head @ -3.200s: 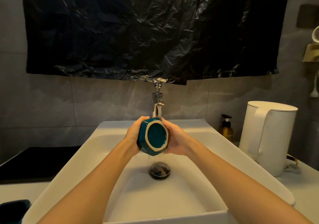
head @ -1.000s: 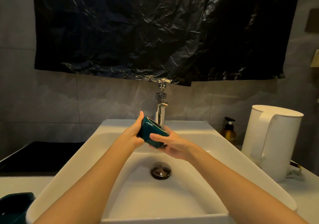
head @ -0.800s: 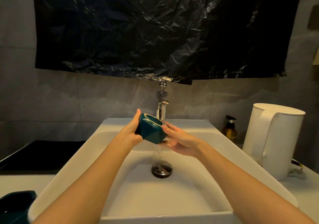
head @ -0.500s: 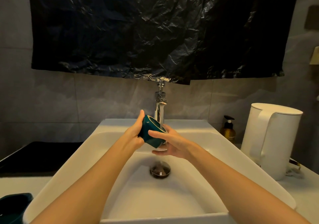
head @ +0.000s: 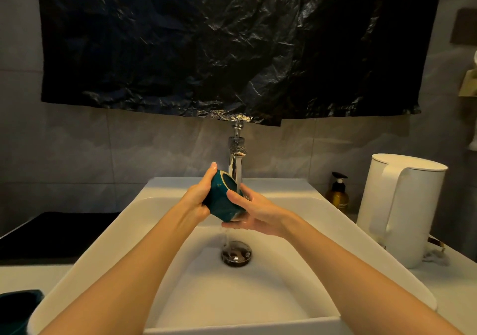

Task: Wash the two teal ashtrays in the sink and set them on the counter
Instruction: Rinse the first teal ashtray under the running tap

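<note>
**One ashtray under the tap in both your hands, the other down by the sink's corner**

Your left hand (head: 197, 201) grips the teal ashtray (head: 220, 205) from its left side. The thumb reaches up over the rim and the palm presses against the wall, with the other fingers hidden behind the piece. Your right hand (head: 259, 214) holds it from the opposite side, thumb laid across the near wall and fingers (head: 246, 192) wrapped round the far side and underneath. Both sets of fingers are closed round this one ashtray and hold nothing else.

The ashtray is tilted, its opening turned up and away from you toward the faucet (head: 236, 165). The spout stands just beyond your fingertips, right at the rim; you cannot tell whether it touches. A thin stream of water falls from below your right fingers to the drain (head: 236, 254), which lies straight beneath them in the bowl of the white sink (head: 108, 241).

The second ashtray (head: 18, 309) sits well to the left of your left fingers and much nearer to you. It is on the worktop (head: 23, 276) just beside the sink's near left corner and is cut off by the frame edge. A dark mat (head: 51, 234) lies beyond it, left of the sink.

Well to the right of your right fingers a white kettle (head: 402, 205) stands on the worktop. An amber pump bottle (head: 338, 196) stands between it and the sink's far corner.

High above your fingers a black plastic sheet (head: 206, 50) hangs on the tiled wall, its lower edge just over the faucet's top.
</note>
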`<state>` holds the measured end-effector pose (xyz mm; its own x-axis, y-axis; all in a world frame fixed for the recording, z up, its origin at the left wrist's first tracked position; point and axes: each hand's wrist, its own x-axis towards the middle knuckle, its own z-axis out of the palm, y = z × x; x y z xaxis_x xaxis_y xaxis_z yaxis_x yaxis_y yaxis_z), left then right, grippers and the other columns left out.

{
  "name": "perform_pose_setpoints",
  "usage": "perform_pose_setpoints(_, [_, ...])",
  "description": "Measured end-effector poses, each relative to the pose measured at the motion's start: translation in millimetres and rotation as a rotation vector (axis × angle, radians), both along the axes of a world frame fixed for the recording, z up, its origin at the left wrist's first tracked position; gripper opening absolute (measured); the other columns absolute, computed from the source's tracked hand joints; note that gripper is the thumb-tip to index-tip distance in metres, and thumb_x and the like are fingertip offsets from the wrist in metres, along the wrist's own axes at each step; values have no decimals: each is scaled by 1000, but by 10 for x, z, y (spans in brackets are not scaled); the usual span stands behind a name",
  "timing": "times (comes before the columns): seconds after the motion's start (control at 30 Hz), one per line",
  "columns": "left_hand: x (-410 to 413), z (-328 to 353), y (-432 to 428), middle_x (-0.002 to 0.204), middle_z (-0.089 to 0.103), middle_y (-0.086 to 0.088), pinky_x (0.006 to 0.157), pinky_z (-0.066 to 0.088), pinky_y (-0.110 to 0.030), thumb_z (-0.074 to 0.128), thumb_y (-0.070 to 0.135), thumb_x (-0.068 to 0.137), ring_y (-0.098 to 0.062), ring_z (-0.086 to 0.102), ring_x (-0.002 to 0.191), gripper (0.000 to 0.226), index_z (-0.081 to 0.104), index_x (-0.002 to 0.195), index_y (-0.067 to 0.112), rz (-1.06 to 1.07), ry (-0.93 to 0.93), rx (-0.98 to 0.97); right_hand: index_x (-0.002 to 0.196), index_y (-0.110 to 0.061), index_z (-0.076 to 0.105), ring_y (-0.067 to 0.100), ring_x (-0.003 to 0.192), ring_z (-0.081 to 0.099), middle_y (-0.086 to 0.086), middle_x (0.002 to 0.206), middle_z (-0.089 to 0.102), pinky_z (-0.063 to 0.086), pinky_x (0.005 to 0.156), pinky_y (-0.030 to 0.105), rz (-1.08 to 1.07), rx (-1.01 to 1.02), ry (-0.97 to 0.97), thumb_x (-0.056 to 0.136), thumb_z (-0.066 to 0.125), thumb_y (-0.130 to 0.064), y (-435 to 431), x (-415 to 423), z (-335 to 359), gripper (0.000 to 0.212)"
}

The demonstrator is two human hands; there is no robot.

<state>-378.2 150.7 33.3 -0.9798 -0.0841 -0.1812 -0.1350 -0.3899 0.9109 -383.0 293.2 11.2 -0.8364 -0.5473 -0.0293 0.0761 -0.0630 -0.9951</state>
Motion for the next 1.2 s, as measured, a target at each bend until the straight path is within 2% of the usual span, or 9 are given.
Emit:
perform_pose_setpoints(0.23, [-1, -33, 109, 95, 64, -11, 65, 54, -34, 61, 53, 82, -23, 61, 83, 44, 60, 93, 10, 31, 50, -148, 135, -39, 35, 24, 116, 55, 2, 131, 54, 50, 96, 47, -163, 157, 122, 80, 56, -65, -131, 21, -36, 64])
perform_pose_setpoints(0.33, [-21, -51, 72, 90, 62, -11, 64, 51, -34, 64, 51, 81, -23, 59, 80, 43, 58, 91, 9, 81, 36, -132, 136, -45, 28, 18, 125, 45, 1, 141, 42, 45, 96, 29, -113, 266, 372, 96, 31, -58, -203, 74, -60, 42])
perform_pose_setpoints(0.43, [-43, -84, 29, 90, 62, -12, 73, 52, -37, 66, 50, 80, -24, 59, 81, 45, 59, 92, 7, 114, 23, -89, 144, -35, 25, 22, 129, 41, 2, 142, 41, 35, 109, 40, -121, 386, 589, 101, 24, -50, -250, 96, -92, 46])
perform_pose_setpoints(0.57, [-79, -88, 2, 98, 64, -13, 79, 53, -39, 65, 52, 80, -27, 61, 93, 53, 61, 107, 7, 95, 22, -72, 148, -30, 22, 12, 119, 46, -6, 134, 43, 43, 97, 21, -83, 300, 546, 105, 26, -31, -216, 204, -17, 43])
perform_pose_setpoints(0.77, [-50, -37, 26, 89, 62, -12, 72, 53, -39, 66, 47, 81, -24, 59, 80, 41, 56, 90, 9, 125, 18, -29, 136, 4, 40, 42, 121, 44, 25, 137, 44, 35, 100, 48, -244, 791, 687, 105, 17, -16, -97, 329, 132, 43])
perform_pose_setpoints(0.87, [-68, -48, -23, 97, 63, -14, 81, 53, -43, 66, 49, 81, -28, 61, 91, 44, 57, 98, 9, 146, 19, 0, 117, -2, 54, 40, 98, 55, 25, 110, 60, 46, 85, 48, -243, 508, 657, 104, 25, -35, -197, 306, 126, 46])
perform_pose_setpoints(0.97, [-48, -50, 31, 96, 62, -14, 85, 52, -43, 64, 48, 82, -28, 59, 89, 40, 56, 93, 11, 92, 17, -12, 122, -14, 56, 22, 101, 61, 13, 112, 64, 52, 76, 23, -201, 246, 342, 100, 25, -56, -262, 214, 110, 56])
perform_pose_setpoints(1.1, [-33, -65, 67, 99, 63, -15, 71, 53, -38, 66, 49, 80, -26, 60, 86, 48, 57, 103, 8, 66, 19, -71, 132, -7, 47, 29, 110, 57, 20, 125, 58, 48, 88, 34, -316, 394, 332, 104, 27, -38, -123, 196, 111, 47])
perform_pose_setpoints(1.2, [-46, -61, -29, 101, 64, -16, 65, 53, -37, 69, 49, 78, -27, 61, 84, 54, 57, 107, 6, 128, 17, -66, 105, 6, 65, 28, 87, 68, 16, 97, 71, 54, 78, 37, -408, 407, 454, 91, 45, -30, 43, 132, 189, 43])
